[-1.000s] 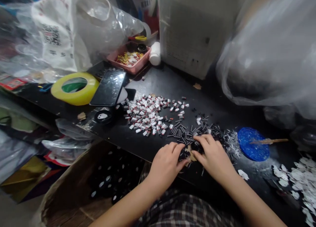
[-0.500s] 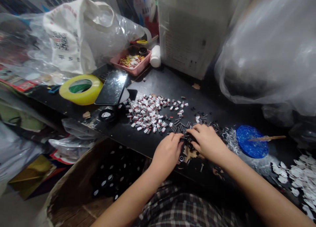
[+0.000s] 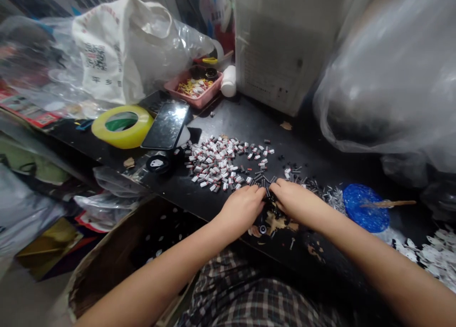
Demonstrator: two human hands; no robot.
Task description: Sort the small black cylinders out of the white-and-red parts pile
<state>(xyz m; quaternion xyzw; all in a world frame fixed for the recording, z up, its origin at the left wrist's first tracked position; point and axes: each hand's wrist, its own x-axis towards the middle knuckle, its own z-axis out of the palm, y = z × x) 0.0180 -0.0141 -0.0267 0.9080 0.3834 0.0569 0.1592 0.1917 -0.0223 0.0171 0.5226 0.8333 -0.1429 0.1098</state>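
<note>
Dozens of thin, dark, spring-like pieces are lying in a loose, criss-crossing scatter on the black table, some showing ridged sides. They are spreading just beyond both hands' fingertips and off to the right. The left hand is curving in from the left, fingers bent and nearly closed; the right hand is mirroring it, fingers bunched downward. Their fingertips are almost meeting among the dark pieces, but I'm not able to tell what either is gripping. White-and-red pieces are heaping up on the far left; pale slivers are lying right, beside a blue disc.
</note>
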